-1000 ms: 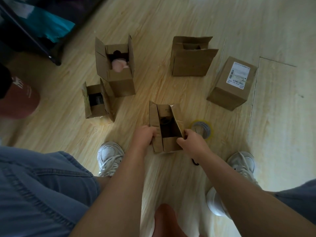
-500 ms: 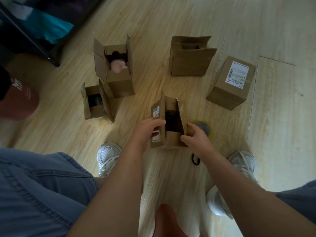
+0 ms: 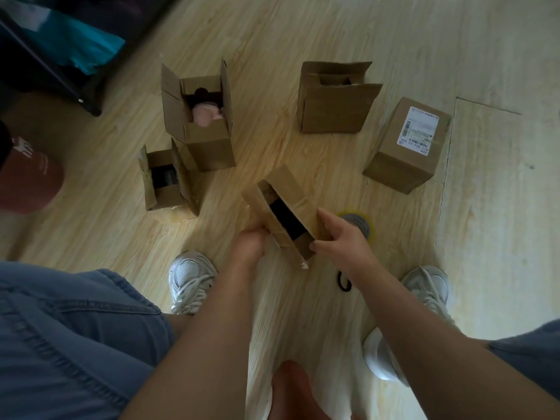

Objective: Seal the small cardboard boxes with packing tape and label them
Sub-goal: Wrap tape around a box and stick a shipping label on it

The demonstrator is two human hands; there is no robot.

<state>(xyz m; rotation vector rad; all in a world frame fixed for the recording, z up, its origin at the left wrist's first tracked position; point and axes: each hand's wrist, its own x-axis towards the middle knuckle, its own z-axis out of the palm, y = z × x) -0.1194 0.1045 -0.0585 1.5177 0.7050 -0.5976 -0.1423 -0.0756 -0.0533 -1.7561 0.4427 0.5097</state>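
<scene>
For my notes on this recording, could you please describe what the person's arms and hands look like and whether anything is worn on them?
Both forearms are bare up to the frame's edge: no sleeves in view, no gloves, watch or bracelets. The left hand and right hand show no rings that I can make out, though the left hand's fingers are mostly hidden. No markings are visible on either arm.

Soft daylight falls from the upper right, leaving the pale wooden floor (image 3: 500,268) brightest there and washed out toward the top edge. The left side and lower corners sink into dimness, with heavy vignetting over the denim (image 3: 69,344). A warm yellowish patch lies mid-floor. The tilted small box (image 3: 288,204) and the left hand (image 3: 250,242) are smeared by motion blur; the standing boxes (image 3: 333,98) stay fairly sharp. Wide-angle distortion bows the floor planks and stretches the forearms near the bottom.
</scene>
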